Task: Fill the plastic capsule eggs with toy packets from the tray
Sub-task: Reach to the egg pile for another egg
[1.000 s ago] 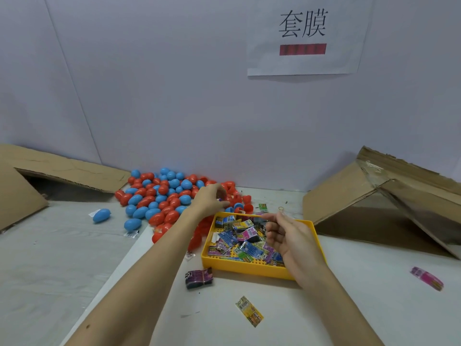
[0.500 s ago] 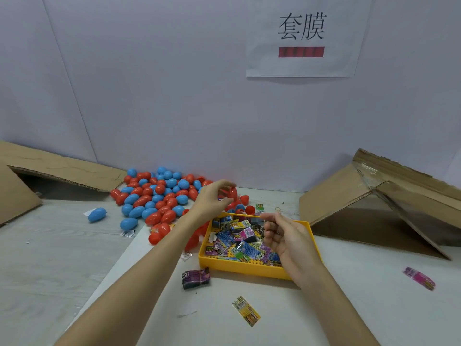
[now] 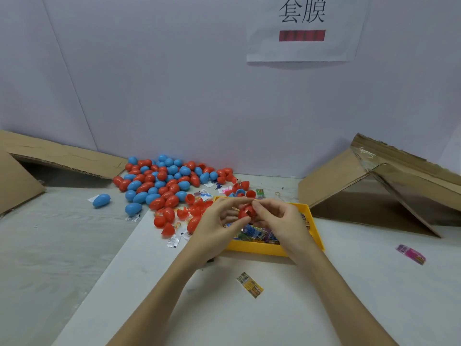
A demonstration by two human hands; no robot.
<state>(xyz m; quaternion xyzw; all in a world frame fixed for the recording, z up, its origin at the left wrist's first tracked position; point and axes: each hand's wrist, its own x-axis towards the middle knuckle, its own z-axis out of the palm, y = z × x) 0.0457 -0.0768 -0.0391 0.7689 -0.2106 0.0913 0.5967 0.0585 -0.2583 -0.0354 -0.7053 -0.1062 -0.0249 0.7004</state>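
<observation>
Head view: red egg (image 3: 245, 213) between both hands

Capsule egg (image 3: 245, 213) in the hands: was red.
Pile of eggs (image 3: 164, 182): was mixed red and blue.
Lone egg (image 3: 101, 200): was blue.
Tray (image 3: 314, 227): was yellow.
Packets in tray (image 3: 252, 232): were multicoloured prints, mostly blue, green and purple.
Loose packet (image 3: 250, 284): was yellow with black bars.
Far packet (image 3: 410, 253): was pink and purple.
Worktop (image 3: 324, 295): was white.
Wall sign (image 3: 302, 28): was white with black characters and a red bar.
Cardboard (image 3: 389, 178): was brown.
</observation>
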